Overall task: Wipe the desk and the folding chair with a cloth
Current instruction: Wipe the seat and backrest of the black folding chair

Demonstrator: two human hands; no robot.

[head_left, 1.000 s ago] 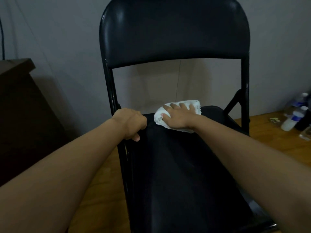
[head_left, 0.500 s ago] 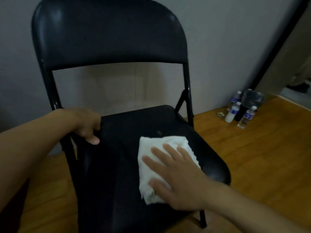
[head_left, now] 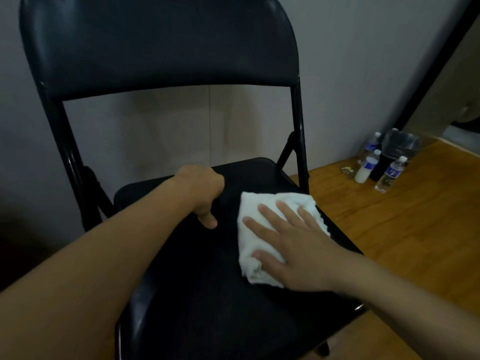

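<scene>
- The left hand [head_left: 201, 193] rested curled on the folding chair [head_left: 161, 45] seat, fingers together on nothing.
- The cloth [head_left: 259, 211] lay just at its 3 o'clock, long axis running 12 to 6.
- The right hand [head_left: 293, 248] pressed flat on the cloth, fingers [head_left: 288, 211] spread apart; it was the nearer hand, and unwiped seat likely remained toward 9 o'clock.

Plain white cloth [head_left: 262, 219] on black chair [head_left: 166, 48], brown wooden floor [head_left: 415, 229]
</scene>
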